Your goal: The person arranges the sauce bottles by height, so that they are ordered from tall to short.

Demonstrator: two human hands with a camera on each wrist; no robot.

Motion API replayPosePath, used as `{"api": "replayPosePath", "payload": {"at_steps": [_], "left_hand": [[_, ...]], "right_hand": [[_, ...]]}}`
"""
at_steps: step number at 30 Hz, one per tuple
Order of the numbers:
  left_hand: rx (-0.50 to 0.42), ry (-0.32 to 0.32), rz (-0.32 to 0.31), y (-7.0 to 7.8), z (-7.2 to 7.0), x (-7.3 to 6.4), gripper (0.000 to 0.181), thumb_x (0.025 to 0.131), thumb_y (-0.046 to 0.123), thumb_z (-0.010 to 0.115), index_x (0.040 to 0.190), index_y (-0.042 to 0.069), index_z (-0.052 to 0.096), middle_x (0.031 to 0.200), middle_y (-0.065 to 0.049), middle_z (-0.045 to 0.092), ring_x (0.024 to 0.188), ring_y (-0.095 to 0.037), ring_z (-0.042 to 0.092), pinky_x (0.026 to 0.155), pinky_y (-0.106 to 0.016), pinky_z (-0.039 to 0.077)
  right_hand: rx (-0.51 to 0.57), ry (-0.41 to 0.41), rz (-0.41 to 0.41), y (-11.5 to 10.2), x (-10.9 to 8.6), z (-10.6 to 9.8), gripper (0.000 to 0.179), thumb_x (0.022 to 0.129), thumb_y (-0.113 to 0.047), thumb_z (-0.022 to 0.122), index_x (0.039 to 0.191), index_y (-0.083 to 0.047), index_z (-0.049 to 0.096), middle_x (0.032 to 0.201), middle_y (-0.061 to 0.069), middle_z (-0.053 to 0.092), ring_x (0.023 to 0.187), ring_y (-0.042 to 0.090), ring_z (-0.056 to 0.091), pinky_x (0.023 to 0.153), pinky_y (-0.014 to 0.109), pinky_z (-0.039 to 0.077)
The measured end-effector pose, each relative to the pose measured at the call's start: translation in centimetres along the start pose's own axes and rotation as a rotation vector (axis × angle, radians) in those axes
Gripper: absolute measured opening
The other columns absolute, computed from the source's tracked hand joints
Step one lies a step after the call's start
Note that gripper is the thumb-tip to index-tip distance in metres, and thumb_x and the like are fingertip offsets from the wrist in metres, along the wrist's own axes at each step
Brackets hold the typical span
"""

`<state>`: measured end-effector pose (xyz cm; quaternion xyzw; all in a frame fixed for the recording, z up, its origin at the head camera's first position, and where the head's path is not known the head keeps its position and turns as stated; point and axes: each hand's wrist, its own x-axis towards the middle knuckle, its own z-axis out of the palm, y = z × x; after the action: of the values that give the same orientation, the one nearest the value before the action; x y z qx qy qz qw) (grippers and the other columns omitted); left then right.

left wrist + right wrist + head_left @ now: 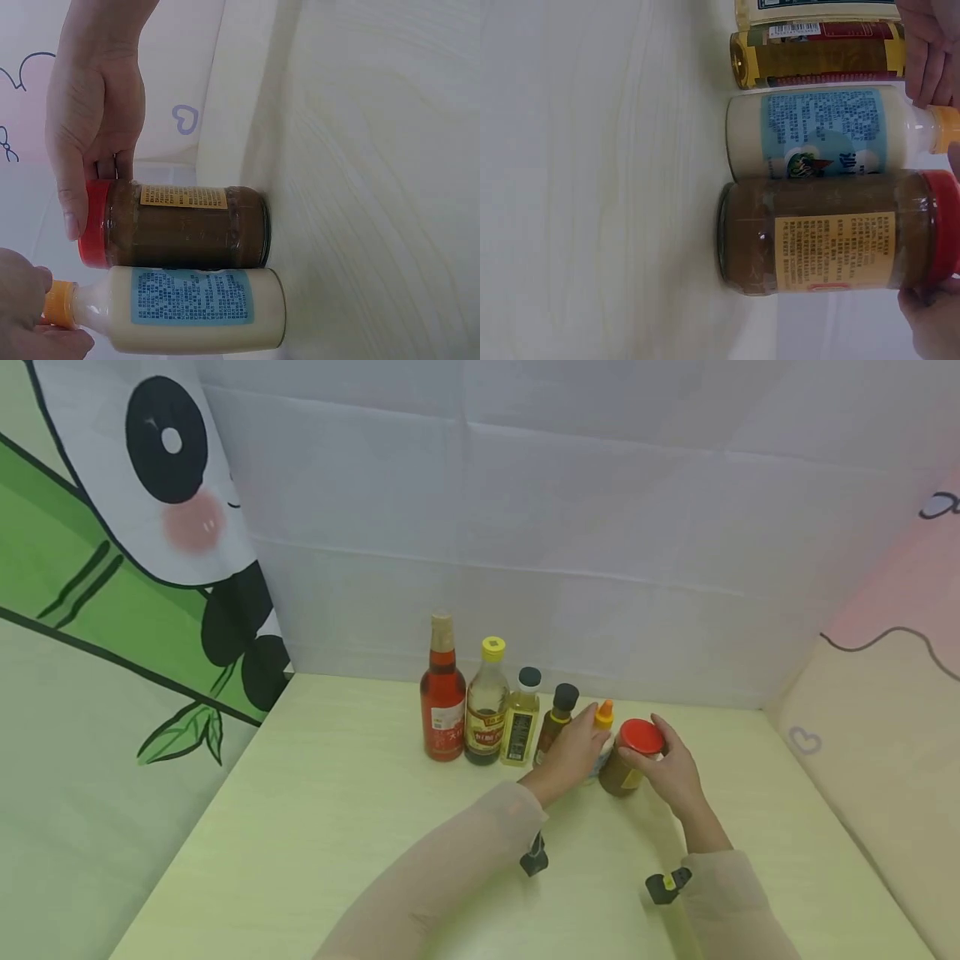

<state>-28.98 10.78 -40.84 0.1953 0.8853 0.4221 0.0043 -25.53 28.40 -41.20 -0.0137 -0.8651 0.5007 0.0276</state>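
Observation:
With its fingers at the orange cap, my left hand pinches a squeeze bottle of cream-coloured sauce with a blue label. Just to its right is a jar of brown spread with a red lid. My right hand grips this jar by the lid, thumb on one side and fingers on the other. Both containers stand upright on the table, side by side and about touching in the left wrist view. In the head view my left hand hides much of the squeeze bottle and part of a black-capped bottle.
Left of my hands, a tall red bottle, a yellow-capped bottle of dark liquid and a green-capped oil bottle continue the row. Behind them rises a pale cloth backdrop. The light table extends in front.

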Motion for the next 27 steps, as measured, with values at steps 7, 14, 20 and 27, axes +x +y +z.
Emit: {"api": "replayPosePath", "payload": {"at_steps": [7, 14, 20, 27], "left_hand": [[0.044, 0.01, 0.046, -0.2, -0.1, -1.0, 0.056, 0.104, 0.025, 0.049, 0.15, 0.0, 0.031, 0.154, -0.011, 0.033, 0.139, -0.019, 0.033, 0.11, -0.029, 0.029], [0.037, 0.017, 0.096, -0.9, -0.2, -2.4, 0.054, 0.104, 0.022, 0.048, 0.151, 0.002, 0.03, 0.155, -0.01, 0.032, 0.139, -0.018, 0.031, 0.11, -0.029, 0.029], [0.022, 0.001, 0.132, -1.8, -0.2, -3.9, 0.053, 0.105, 0.023, 0.046, 0.151, 0.003, 0.029, 0.154, -0.011, 0.032, 0.139, -0.019, 0.032, 0.109, -0.031, 0.031], [0.155, -0.025, 0.156, -2.6, -0.7, -6.1, 0.053, 0.106, 0.029, 0.041, 0.15, 0.001, 0.031, 0.157, -0.012, 0.026, 0.143, -0.023, 0.023, 0.111, -0.037, 0.028]], "right_hand": [[-0.146, 0.032, -0.026, -1.4, -0.5, 0.0, 0.093, 0.087, -0.034, 0.075, 0.154, -0.003, 0.019, 0.155, 0.025, 0.024, 0.138, 0.048, 0.024, 0.105, 0.065, 0.026], [-0.195, 0.051, -0.081, -1.5, -1.2, 0.3, 0.087, 0.089, -0.029, 0.074, 0.153, -0.001, 0.023, 0.156, 0.023, 0.023, 0.138, 0.047, 0.023, 0.105, 0.066, 0.025], [-0.251, 0.109, -0.195, -1.6, -2.2, 1.0, 0.074, 0.089, -0.021, 0.074, 0.146, 0.003, 0.034, 0.153, 0.025, 0.026, 0.138, 0.048, 0.025, 0.105, 0.066, 0.026], [-0.26, 0.101, -0.242, -2.3, -3.9, 2.1, 0.067, 0.093, -0.023, 0.07, 0.146, 0.001, 0.036, 0.155, 0.021, 0.026, 0.139, 0.046, 0.022, 0.106, 0.065, 0.025]]}}
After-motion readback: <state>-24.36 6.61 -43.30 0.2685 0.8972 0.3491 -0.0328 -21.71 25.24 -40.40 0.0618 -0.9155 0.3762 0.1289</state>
